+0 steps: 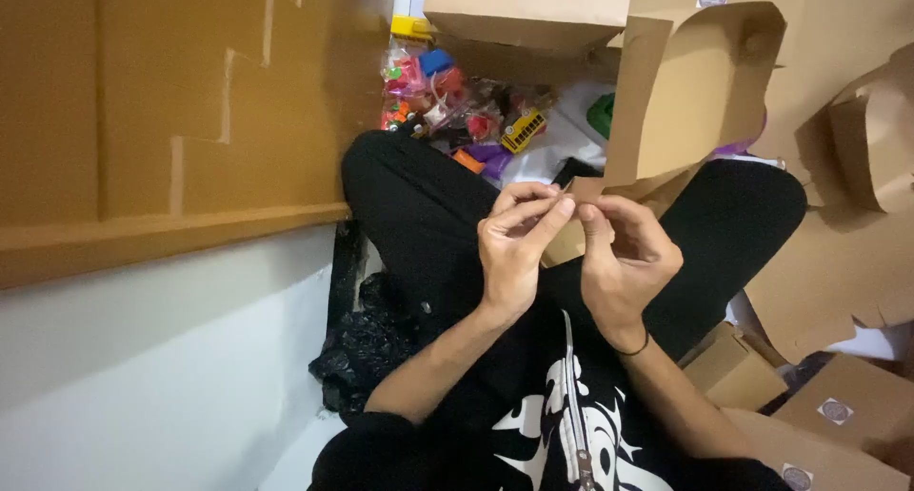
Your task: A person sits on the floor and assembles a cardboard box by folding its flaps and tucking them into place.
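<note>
1. Closest to the camera, your two bare forearms rise from a black top with a white print, and your legs in black trousers are folded under them.
2. Above your lap, your left hand (514,248) and right hand (624,262) meet, fingertips nearly touching. Both pinch a small folded piece of brown cardboard (571,229), thumbs and forefingers narrowed on its upper edge.
3. Judging by its look, that cardboard is light, thin and stiff enough to keep a crease, yet it would bend or tear if squeezed hard. Holding it at the edges and along the fold lines seems the safest grip.
4. Just beyond your hands, a larger flat box blank (681,91) stands tilted against your right knee.
5. Farther off, a clear bag of small bright toys (457,100), a yellow toy bus among them, lies on the floor.
6. At your left, a crumpled black plastic bag (367,343) sits beside a big taped carton (162,120).
</note>
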